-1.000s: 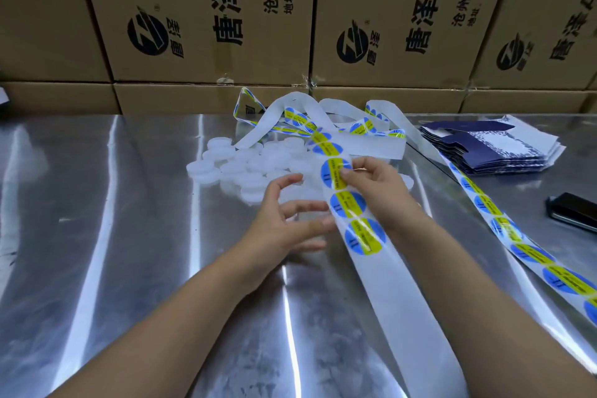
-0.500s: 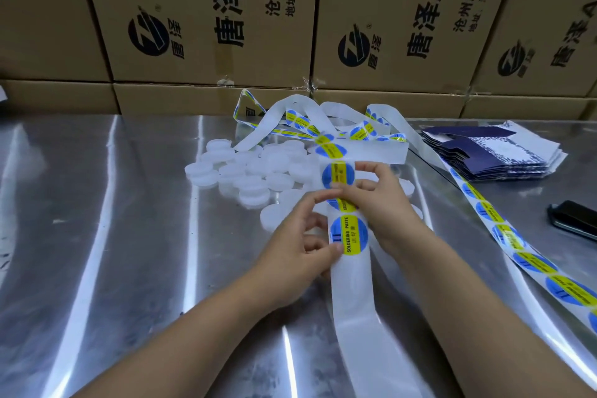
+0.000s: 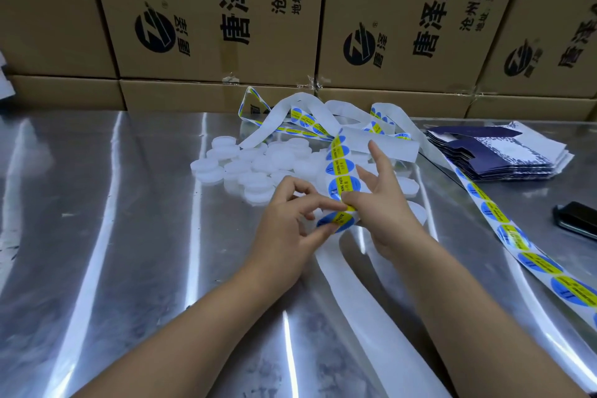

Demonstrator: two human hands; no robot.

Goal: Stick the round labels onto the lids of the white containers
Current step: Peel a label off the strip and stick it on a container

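A white backing strip (image 3: pixel 361 307) with round blue and yellow labels runs across the steel table. My left hand (image 3: pixel 290 229) pinches one round label (image 3: pixel 337 220) between thumb and forefinger, half peeled from the strip. My right hand (image 3: pixel 384 203) holds the strip right beside that label, forefinger stretched out. More labels (image 3: pixel 343 186) sit on the strip just above my hands. A pile of small white containers (image 3: pixel 255 171) with their lids lies behind my hands; one container (image 3: pixel 418 212) is partly hidden by my right hand.
A second length of label strip (image 3: pixel 513 239) runs along the right. A stack of flat dark blue cartons (image 3: pixel 497 152) and a black phone (image 3: pixel 578 220) lie at the right. Brown cardboard boxes (image 3: pixel 219 16) wall off the table's (image 3: pixel 129 252) far edge.
The strip has been pulled toward me. My left hand has gone from flat on the strip to pinching a label and lifting it off the backing. My right hand has slid down the strip.
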